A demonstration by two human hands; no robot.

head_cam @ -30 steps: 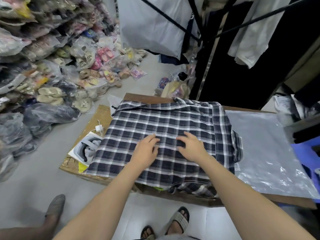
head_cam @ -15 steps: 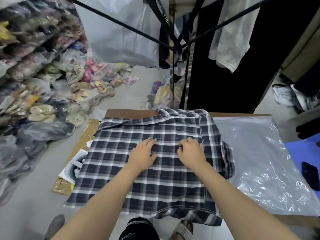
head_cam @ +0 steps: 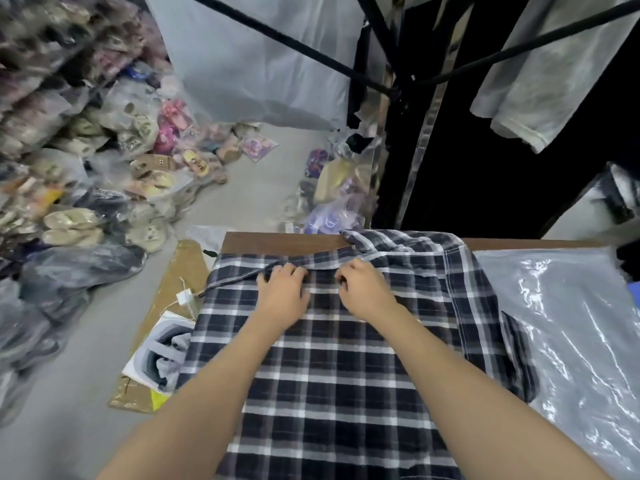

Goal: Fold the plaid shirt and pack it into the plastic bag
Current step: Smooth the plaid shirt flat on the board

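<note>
A dark navy and white plaid shirt (head_cam: pixel 346 368) lies spread on a brown wooden table (head_cam: pixel 277 241), its collar end at the far side. My left hand (head_cam: pixel 284 292) and my right hand (head_cam: pixel 367 292) rest side by side near the shirt's far edge, fingers curled onto the fabric at a fold line. A clear plastic bag (head_cam: pixel 568 327) lies flat on the table to the right of the shirt, and the shirt's right edge overlaps it slightly.
Piles of bagged slippers (head_cam: pixel 76 188) fill the floor and shelves at left. Flat cardboard (head_cam: pixel 173 292) and a small open box (head_cam: pixel 162 351) lie beside the table's left edge. A black clothes rack (head_cam: pixel 391 81) with hanging garments stands behind the table.
Both hands have slid forward from the shirt's middle to its far edge near the collar. The head camera has moved closer over the table.
</note>
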